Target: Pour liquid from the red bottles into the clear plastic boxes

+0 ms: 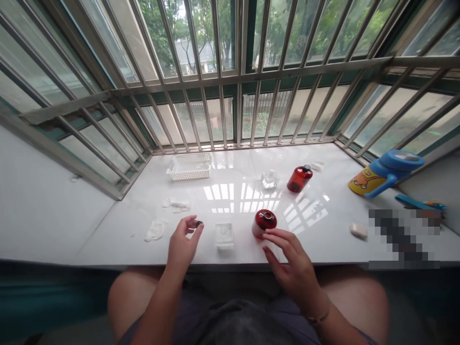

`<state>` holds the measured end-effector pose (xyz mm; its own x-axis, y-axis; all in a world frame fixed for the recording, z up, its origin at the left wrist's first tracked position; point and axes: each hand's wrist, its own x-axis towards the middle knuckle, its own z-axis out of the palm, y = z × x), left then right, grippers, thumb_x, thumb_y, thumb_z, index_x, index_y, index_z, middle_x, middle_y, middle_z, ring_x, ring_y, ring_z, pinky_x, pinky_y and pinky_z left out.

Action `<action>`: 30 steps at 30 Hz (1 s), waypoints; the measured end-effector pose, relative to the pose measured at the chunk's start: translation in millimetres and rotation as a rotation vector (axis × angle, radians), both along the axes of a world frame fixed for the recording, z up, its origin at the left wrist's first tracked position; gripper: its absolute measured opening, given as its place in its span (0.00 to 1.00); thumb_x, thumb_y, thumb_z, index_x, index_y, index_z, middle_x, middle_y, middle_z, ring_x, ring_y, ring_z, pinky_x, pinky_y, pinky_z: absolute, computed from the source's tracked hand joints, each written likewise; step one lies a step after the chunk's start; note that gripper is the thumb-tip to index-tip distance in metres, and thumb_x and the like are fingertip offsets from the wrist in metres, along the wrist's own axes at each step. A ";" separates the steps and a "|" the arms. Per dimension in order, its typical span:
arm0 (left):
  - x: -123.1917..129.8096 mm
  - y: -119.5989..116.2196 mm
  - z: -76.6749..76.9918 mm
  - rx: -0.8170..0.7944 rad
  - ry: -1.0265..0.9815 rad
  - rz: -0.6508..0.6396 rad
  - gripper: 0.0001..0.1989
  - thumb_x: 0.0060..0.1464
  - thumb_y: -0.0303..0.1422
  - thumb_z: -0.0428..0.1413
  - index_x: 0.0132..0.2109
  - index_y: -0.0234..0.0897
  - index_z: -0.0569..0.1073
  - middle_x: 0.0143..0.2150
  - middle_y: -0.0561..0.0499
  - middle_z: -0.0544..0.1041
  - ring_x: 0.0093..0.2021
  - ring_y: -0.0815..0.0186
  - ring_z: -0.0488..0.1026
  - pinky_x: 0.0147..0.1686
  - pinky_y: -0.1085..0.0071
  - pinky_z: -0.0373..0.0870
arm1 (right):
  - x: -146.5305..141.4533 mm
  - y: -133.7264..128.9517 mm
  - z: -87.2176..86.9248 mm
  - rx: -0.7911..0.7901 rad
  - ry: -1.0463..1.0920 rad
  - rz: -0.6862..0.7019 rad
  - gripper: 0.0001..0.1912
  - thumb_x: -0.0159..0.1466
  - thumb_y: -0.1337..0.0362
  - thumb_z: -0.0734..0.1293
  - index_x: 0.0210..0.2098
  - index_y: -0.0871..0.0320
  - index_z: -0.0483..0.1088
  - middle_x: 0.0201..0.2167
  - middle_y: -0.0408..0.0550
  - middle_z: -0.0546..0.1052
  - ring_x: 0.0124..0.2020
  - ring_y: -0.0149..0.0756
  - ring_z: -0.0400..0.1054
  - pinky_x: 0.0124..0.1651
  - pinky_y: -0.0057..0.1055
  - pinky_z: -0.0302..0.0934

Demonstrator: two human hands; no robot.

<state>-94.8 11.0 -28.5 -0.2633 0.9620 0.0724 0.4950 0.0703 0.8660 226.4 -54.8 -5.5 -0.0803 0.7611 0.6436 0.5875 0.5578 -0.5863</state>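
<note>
Between the thumb and fingers of my left hand point(184, 239) is a small black bottle cap point(199, 224). My right hand point(291, 256) has its fingers apart beside an uncapped red translucent bottle point(265, 223); the fingertips reach its lower right side, and whether they touch it I cannot tell. The bottle stands upright with its round mouth showing. A small clear square container point(224, 235) sits between my hands. Farther back is a second red bottle point(299, 179) with a black cap on, and to its left another clear glass-like container point(269, 179).
A white perforated basket point(189, 167) stands at the back left. Crumpled white tissues point(156, 230) lie left of my left hand. To the right are a blue and yellow cup point(381, 175), a pale rounded block point(358, 231) and a blurred-out patch. Metal window bars border the white counter point(118, 239).
</note>
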 end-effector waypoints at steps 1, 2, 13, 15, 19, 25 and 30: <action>18.1 -5.9 10.4 0.002 -0.229 -0.044 0.26 0.60 0.49 0.67 0.58 0.41 0.75 0.47 0.45 0.82 0.47 0.56 0.80 0.48 0.60 0.78 | -6.7 -0.4 5.5 -0.001 -0.017 0.037 0.25 0.72 0.70 0.70 0.67 0.48 0.70 0.60 0.56 0.76 0.62 0.51 0.73 0.63 0.52 0.73; 37.4 -12.4 20.3 -0.014 -0.452 -0.116 0.27 0.57 0.48 0.70 0.58 0.40 0.74 0.47 0.46 0.82 0.49 0.57 0.80 0.51 0.61 0.77 | -13.4 -0.4 9.4 -0.004 -0.034 0.062 0.29 0.72 0.70 0.71 0.70 0.49 0.67 0.61 0.57 0.76 0.63 0.51 0.72 0.64 0.52 0.73; 147.1 -42.6 39.0 -0.303 -1.259 -0.448 0.26 0.61 0.45 0.71 0.58 0.39 0.74 0.53 0.43 0.81 0.52 0.61 0.80 0.59 0.62 0.74 | -15.5 5.5 12.0 0.005 0.048 0.014 0.24 0.75 0.71 0.67 0.66 0.45 0.73 0.55 0.52 0.78 0.56 0.44 0.76 0.58 0.43 0.76; 147.8 -37.6 27.1 -0.182 -1.079 -0.493 0.26 0.64 0.47 0.67 0.62 0.40 0.72 0.60 0.40 0.79 0.61 0.55 0.77 0.67 0.53 0.71 | -1.7 13.7 12.5 -0.023 0.034 -0.060 0.22 0.75 0.69 0.67 0.66 0.46 0.73 0.54 0.52 0.78 0.56 0.47 0.75 0.59 0.46 0.75; 150.5 -23.3 2.5 0.112 -0.431 -0.633 0.36 0.63 0.40 0.67 0.73 0.45 0.63 0.77 0.39 0.63 0.79 0.47 0.58 0.78 0.43 0.54 | 26.3 38.9 12.8 -0.144 -0.056 -0.174 0.20 0.73 0.64 0.69 0.64 0.49 0.73 0.52 0.52 0.80 0.51 0.50 0.75 0.56 0.52 0.74; 176.9 10.3 -9.5 0.136 -0.136 -0.600 0.53 0.48 0.35 0.76 0.75 0.41 0.59 0.77 0.34 0.62 0.78 0.39 0.59 0.75 0.38 0.60 | 37.8 64.4 19.7 -0.237 -0.193 -0.079 0.13 0.70 0.69 0.69 0.52 0.50 0.77 0.49 0.49 0.82 0.50 0.49 0.74 0.56 0.51 0.71; 189.3 26.8 -5.1 0.209 -0.203 -0.663 0.29 0.56 0.26 0.66 0.64 0.42 0.70 0.62 0.41 0.76 0.63 0.50 0.75 0.66 0.47 0.72 | 32.9 68.0 23.5 -0.282 -0.204 -0.038 0.16 0.70 0.71 0.67 0.54 0.50 0.78 0.50 0.49 0.81 0.52 0.48 0.73 0.58 0.49 0.70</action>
